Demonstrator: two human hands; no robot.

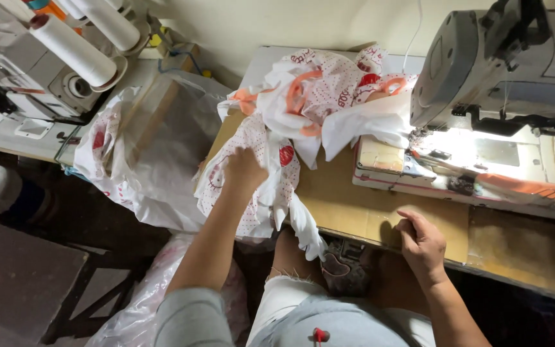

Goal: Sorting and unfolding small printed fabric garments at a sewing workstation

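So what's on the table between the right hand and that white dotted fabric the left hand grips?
Only bare brown tabletop, seen from the head camera.

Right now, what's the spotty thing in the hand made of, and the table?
The spotty piece under the left hand looks like soft, matte woven cloth: it folds and droops. The table under the right hand looks like worn, dull wood, possibly board.

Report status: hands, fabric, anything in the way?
Left hand gripping white red-dotted fabric at table edge. Right hand resting empty on the table. Fabric pile crowds the sewing machine.
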